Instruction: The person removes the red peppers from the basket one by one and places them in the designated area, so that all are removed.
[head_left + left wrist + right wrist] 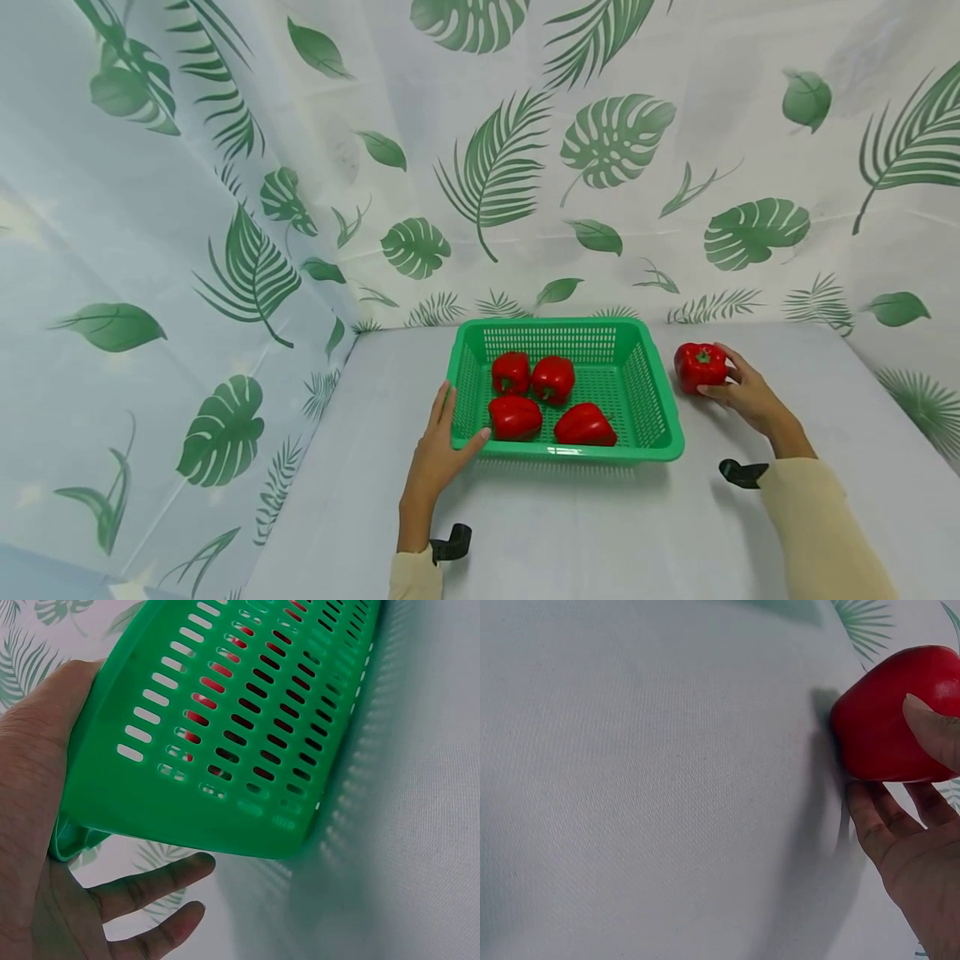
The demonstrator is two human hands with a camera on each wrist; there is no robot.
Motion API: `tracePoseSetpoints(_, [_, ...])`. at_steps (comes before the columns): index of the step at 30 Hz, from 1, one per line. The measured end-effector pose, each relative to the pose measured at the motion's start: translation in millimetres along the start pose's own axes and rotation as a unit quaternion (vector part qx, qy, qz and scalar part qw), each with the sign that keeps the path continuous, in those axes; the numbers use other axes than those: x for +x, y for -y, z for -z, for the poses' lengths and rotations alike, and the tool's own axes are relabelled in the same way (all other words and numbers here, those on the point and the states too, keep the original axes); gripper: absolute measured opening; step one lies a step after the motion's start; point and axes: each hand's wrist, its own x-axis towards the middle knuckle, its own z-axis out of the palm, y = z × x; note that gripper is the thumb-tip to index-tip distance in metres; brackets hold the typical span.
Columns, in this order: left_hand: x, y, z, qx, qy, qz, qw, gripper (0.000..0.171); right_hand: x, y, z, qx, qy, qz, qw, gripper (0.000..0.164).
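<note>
A green plastic basket (667, 417) with slotted walls stands on the table, with several red bell peppers (553, 379) inside. At its near left corner, my left hand (435, 458) touches the rim with straight, spread fingers and thumb. The left wrist view shows the basket wall (202, 817) close up, with two extended fingers (154, 885) apart from it. To the right of the basket, my right hand (753, 400) holds another red bell pepper (699, 367), thumb on the near side. In the right wrist view this pepper (885, 720) sits between thumb and fingers.
A pale cloth covers the tabletop (337, 500). Behind it and at the left hang white sheets (517, 275) printed with green leaves. Each wrist bears a black camera mount (452, 543).
</note>
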Motion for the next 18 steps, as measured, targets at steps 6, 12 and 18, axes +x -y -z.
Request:
tracePoseSetpoints(6, [0.2,-0.8,-0.8,-0.003,0.001,0.001,1.0,0.093,-4.3,4.3,-1.5,0.008,-0.001,-0.001,1.0,0.103])
tracePoseSetpoints(12, [0.2,-1.0,-1.1,-0.005,-0.002,-0.001,1.0,0.093,-6.3,5.3,-2.2,0.004,-0.002,0.004,1.0,0.105])
tracePoseSetpoints(18, [0.3,0.3,-1.4,-0.003,-0.003,-0.003,1.0,0.092,-6.2,1.4,-2.2,0.0,-0.001,0.008,1.0,0.104])
